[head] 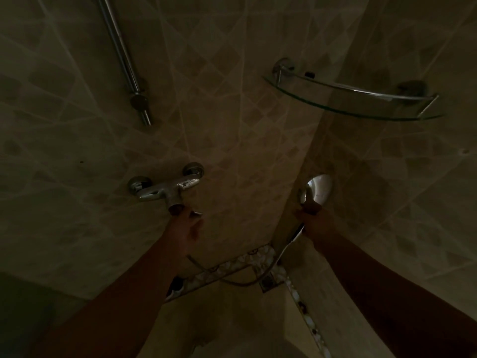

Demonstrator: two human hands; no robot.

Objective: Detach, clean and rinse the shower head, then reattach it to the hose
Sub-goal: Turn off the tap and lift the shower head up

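Dim tiled shower corner, seen from the head cam looking fwd and down. Both bare arms are reaching out toward the wall fittings.

The right hand (311, 218) is wrapping closed around the handle of the shower head (318, 186), fingers curled tight round it, holding it up near the wall corner. The round face of the head is showing pale above the fist, tilted toward the cam. The hose (281, 254) is running from below that hand, dropping down w/ a bright glint, then looping low across the patterned tile border (232, 267) and coming back up toward the left forearm. Whether the hose is screwed to the handle or just beside it can't be told; the joint is hidden by the fist and the dark.

The left hand (187, 228) is sitting at the chrome mixer tap (165, 188), fingertips touching the end of its downward-pointing stub, approx. where the lever or outlet is. Fingers are looking partly curled, but how far they're closing on the metal is too dark to make out.

The mixer is fixed to the wall by 2 round flanges. Above it, upper left, a chrome riser rail (121, 55) is slanting down the tiles to a bracket knob. Upper right, a curved glass corner shelf (356, 99) w/ a chrome guard rail is spanning the 2 walls, well apart from both hands.
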